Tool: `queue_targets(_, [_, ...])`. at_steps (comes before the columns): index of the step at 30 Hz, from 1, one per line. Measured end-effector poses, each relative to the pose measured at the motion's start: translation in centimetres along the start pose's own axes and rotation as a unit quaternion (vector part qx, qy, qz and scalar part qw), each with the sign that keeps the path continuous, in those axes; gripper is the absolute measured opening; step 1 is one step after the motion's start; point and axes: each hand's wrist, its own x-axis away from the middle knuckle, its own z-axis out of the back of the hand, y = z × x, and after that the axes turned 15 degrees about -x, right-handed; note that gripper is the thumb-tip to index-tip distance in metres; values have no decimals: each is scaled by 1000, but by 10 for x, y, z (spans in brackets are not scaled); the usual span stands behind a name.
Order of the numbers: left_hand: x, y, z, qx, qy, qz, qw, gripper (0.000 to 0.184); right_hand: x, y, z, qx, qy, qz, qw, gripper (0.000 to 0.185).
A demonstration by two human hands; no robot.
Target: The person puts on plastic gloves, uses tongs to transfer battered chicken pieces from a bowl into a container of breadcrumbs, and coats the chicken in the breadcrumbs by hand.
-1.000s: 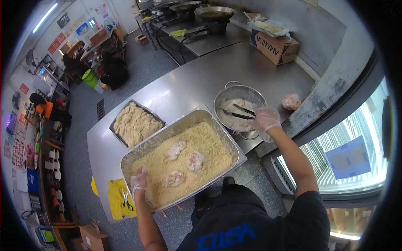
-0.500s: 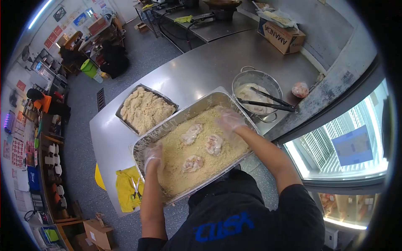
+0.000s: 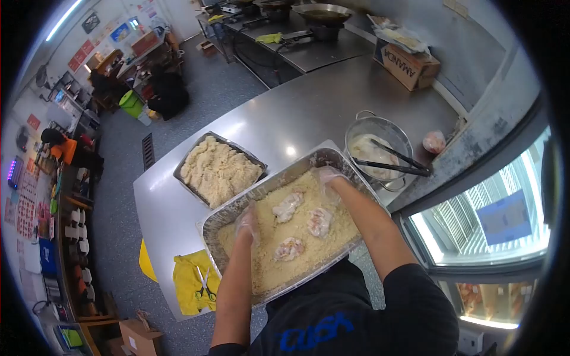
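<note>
Left fingers point(image 3: 249, 218) indistinct against pale crumbs point(image 3: 273, 276)

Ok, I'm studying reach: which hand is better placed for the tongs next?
Probably the right hand. It is in the pan, nearer the pot, where the tongs rest, joined end past the rim. The left hand is toward the pan's other end.

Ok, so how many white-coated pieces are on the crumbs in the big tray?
3: the far piece, the right-hand piece and the near piece, all on the crumbs inside the tray. Any buried ones wouldn't show.
</note>
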Motion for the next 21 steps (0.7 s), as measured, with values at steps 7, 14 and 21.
queue_targets(7, [-11,17,-16,368,-71,93,922,65,41,-60,0,-219,-82,-112,966,51])
queue_targets(14, [54,79,71,-59,-49,23,997,61,49,-41,22,36,-111,-25,993,50])
queue_targets(21, [16,42,35,-186,-30,-21,982,52,22,-33,6,-74,-39,-83,993,46])
